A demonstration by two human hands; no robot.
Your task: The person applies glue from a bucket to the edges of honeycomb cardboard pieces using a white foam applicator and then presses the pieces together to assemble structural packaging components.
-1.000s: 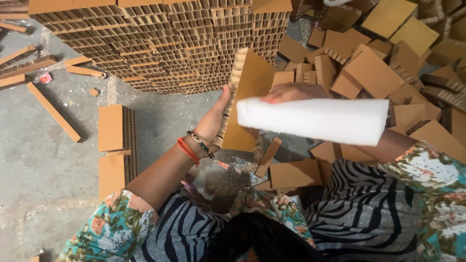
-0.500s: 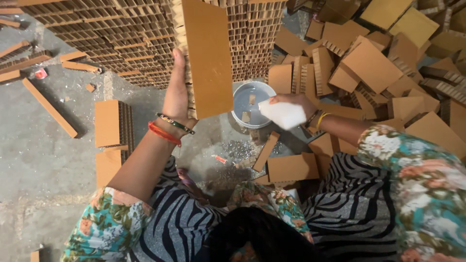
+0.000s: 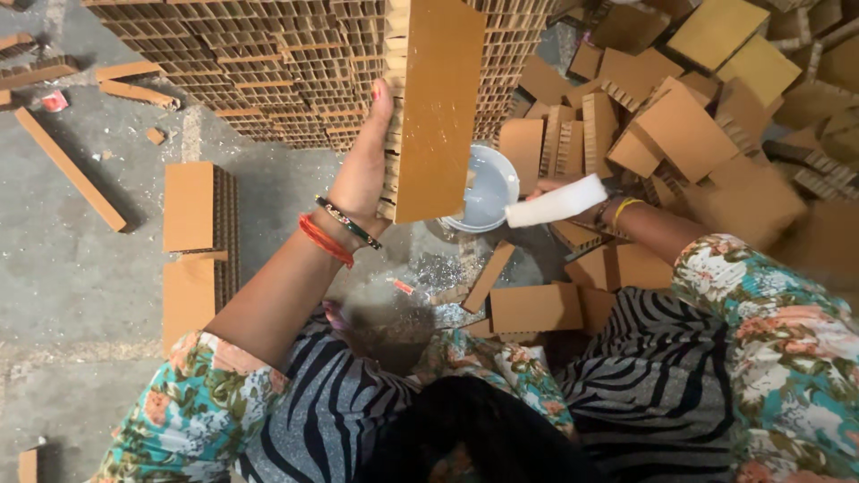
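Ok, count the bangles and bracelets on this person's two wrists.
3. On the left wrist, a dark beaded bracelet sits beside a red-orange bangle. On the right wrist there is a yellow bangle. More may be hidden under the right wrist.

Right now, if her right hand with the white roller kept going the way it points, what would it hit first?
The right hand points its white roller leftward at the white bowl of pale liquid. The bowl's rim or liquid looks first in line, though depth from above is unclear.
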